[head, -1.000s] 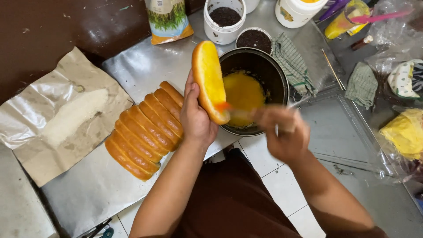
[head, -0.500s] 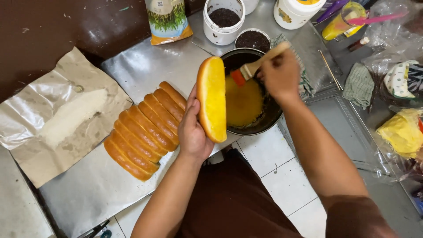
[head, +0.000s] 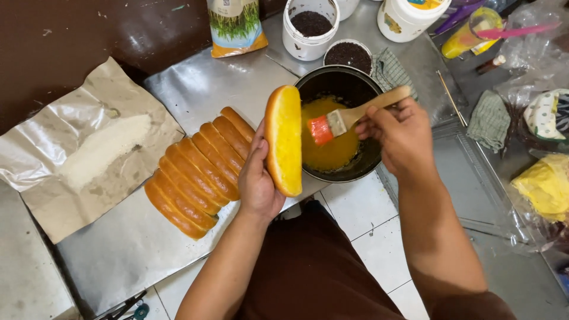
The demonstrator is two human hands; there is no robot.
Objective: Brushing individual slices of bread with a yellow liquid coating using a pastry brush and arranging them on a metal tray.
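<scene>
While a yellow glaze shines on its cut face, a long bun (head: 283, 139) stands on edge in the left hand (head: 259, 178), fingers closed around its browned back, just above the near rim of a black bowl (head: 370, 157). The right hand (head: 398, 133) is clenched on the wooden handle of a brush (head: 347, 117), whose orange bristles hang over the yellow liquid in the bowl, close beside the bun's wet face. The bun looks light and soft, likely to dent under a hard squeeze and slick where coated, so the dry crust at the back and lower end seems the safest place to hold it. To the left, a row of joined buns (head: 195, 172) lies on a metal sheet (head: 124, 249), beside crumpled paper (head: 77, 154). Beyond the bowl stand two tubs (head: 310, 26) of dark sprinkles.
</scene>
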